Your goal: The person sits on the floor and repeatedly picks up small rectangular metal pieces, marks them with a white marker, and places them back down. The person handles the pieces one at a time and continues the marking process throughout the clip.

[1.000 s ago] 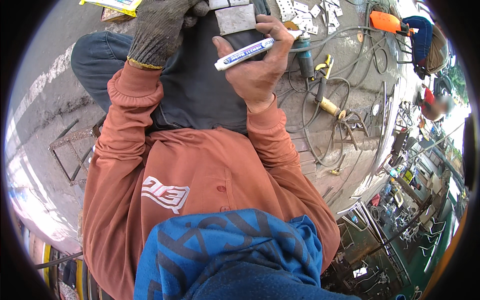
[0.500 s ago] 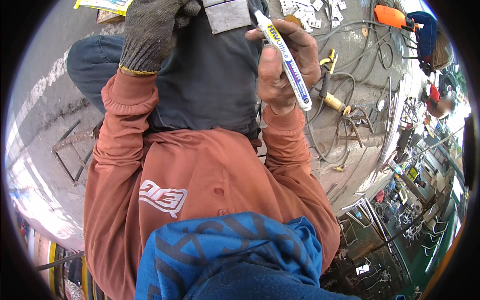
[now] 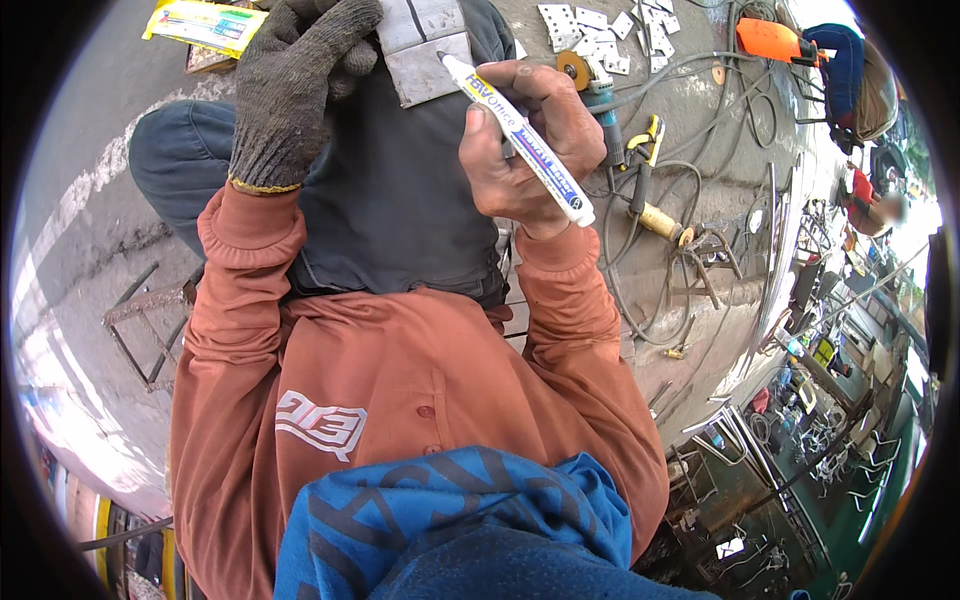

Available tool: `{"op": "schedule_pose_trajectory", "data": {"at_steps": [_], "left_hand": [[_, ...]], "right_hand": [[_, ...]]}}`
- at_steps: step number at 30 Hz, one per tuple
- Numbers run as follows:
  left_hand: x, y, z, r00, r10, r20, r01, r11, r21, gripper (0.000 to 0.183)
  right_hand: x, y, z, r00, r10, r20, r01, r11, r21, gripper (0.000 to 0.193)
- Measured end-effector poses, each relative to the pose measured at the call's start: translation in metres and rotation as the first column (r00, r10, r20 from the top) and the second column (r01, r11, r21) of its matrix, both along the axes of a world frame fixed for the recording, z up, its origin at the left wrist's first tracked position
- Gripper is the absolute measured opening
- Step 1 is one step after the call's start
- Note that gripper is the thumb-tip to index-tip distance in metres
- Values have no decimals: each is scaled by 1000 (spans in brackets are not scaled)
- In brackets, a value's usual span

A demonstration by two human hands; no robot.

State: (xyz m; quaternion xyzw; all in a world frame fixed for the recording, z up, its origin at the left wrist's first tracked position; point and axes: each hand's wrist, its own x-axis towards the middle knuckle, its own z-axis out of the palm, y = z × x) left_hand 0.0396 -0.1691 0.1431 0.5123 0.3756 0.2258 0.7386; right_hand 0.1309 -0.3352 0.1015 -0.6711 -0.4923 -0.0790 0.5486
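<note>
My right hand point(image 3: 535, 140), bare, is closed around a white marker point(image 3: 522, 140) with yellow and blue print. The marker slants up and left, its dark tip at the lower part of a flat grey metal plate point(image 3: 430, 75). Resting on my dark trousers, the plate has a dark line across it; its far end is cut off by the top of the view. My left hand point(image 3: 290, 95), in a dark grey knitted glove with a yellow hem, is curled at the plate's left edge, a fingertip against it. Its grip is partly hidden.
Small white plates with holes point(image 3: 600, 40) lie on the ground ahead to the right. Near them are an angle grinder point(image 3: 605, 115), a yellow-handled tool point(image 3: 660, 220), looping cables and an orange object point(image 3: 770, 40). A yellow packet point(image 3: 205, 25) lies far left, a metal frame point(image 3: 150, 320) nearer.
The marker and my right hand have moved left, bringing the tip onto the plate. The whole view has shifted slightly, and the grinder beside my right hand now shows more.
</note>
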Motion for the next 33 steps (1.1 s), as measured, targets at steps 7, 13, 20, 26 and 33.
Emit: {"op": "schedule_pose_trajectory", "data": {"at_steps": [7,13,20,26,33], "left_hand": [[-3,1,-4,999,0,49,2,1000,-25,6],[-2,0,0,997,-10,79,13,999,-36,7],[-2,2,-1,994,-24,108,30,998,-51,7],[-2,2,-1,992,-33,124,40,998,-54,7],[-3,1,-4,997,-1,79,5,999,-47,6]], "right_hand": [[2,4,1,999,18,-35,-19,999,-32,28],[2,6,-1,999,26,-36,-26,1000,-12,28],[3,7,1,999,20,-31,-22,999,-48,28],[3,7,3,999,23,-48,-26,998,-60,27],[5,-2,6,997,57,-51,-63,991,-115,23]]}}
